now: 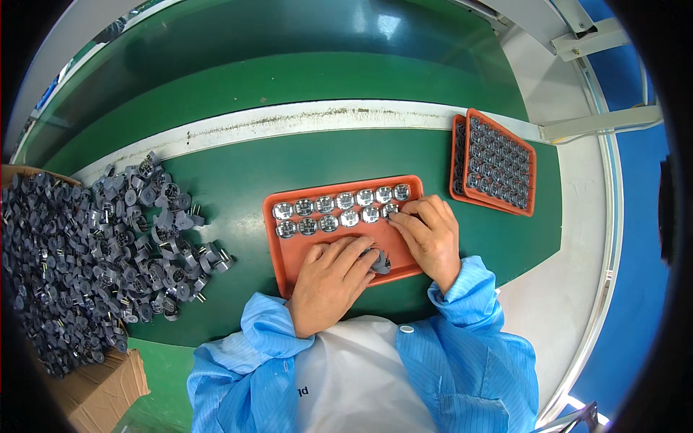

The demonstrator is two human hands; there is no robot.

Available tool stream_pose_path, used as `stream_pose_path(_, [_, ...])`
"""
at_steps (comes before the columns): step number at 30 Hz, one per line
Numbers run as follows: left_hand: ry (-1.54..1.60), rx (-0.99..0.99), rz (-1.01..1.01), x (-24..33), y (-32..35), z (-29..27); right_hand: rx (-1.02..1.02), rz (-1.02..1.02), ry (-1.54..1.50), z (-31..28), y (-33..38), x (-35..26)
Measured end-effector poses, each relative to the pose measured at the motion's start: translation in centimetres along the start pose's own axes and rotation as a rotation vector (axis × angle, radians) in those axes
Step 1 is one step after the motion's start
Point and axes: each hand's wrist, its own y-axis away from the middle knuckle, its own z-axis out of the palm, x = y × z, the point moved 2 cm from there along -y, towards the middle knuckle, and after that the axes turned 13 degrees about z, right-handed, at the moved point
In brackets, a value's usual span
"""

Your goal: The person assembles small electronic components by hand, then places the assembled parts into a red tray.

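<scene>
A person in a blue coat works at a green counter. In an orange tray, two rows of silver-topped round parts fill the far half. The right hand has its grip closed on the nearer row's rightmost piece. The left hand curves over loose gray parts in the near half; I cannot tell whether its grip is closed. A gray heap lies leftward.

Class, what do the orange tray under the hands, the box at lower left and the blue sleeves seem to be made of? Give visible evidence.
Orange tray: probably moulded plastic, slightly glossy; even colour and rounded corners suggest it.
Box: likely cardboard, matt; brown with creased flaps.
Blue sleeves: fabric, perhaps synthetic; soft folds, fine stripes, slight sheen.
</scene>
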Motion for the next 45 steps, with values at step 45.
stream_pose_path(45, [-0.115, -0.030, -0.024, -0.8, 0.4, 0.0, 0.023, 0.232, -0.049, -1.9, -1.0, 0.9])
